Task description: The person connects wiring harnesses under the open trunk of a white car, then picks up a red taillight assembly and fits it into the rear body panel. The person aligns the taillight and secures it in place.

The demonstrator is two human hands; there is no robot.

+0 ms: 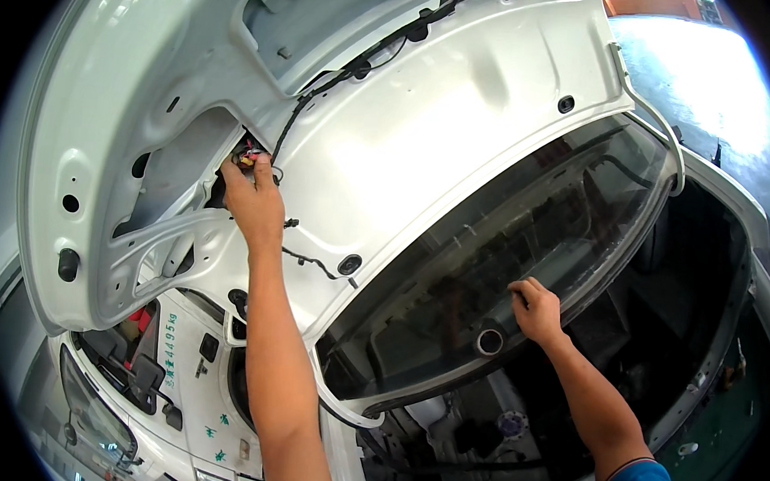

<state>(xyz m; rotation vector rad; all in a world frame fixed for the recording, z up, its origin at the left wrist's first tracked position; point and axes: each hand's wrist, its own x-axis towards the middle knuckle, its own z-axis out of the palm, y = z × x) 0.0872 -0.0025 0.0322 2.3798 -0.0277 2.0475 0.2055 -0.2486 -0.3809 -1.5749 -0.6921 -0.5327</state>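
Note:
My left hand (255,204) reaches up to a small opening in the inner side of a raised white trunk lid (418,128). Its thumb and fingers close around a bunch of coloured wires (249,155), pink and yellow among them; the fingertips are partly hidden. From there a black wiring harness (360,67) runs up along the lid. My right hand (537,311) is held over the dark rear window glass (454,271), closed with the fingers curled in. Whether anything small is inside it is hidden. A thin black cable (309,260) with a plug hangs beside my left forearm.
A white hinge arm (653,116) curves down at the right of the lid. Below the glass lies the dark open car body, with a round metal-rimmed part (489,341) at the glass's lower edge. Another white vehicle (191,379) stands at lower left. Green floor (707,445) shows at lower right.

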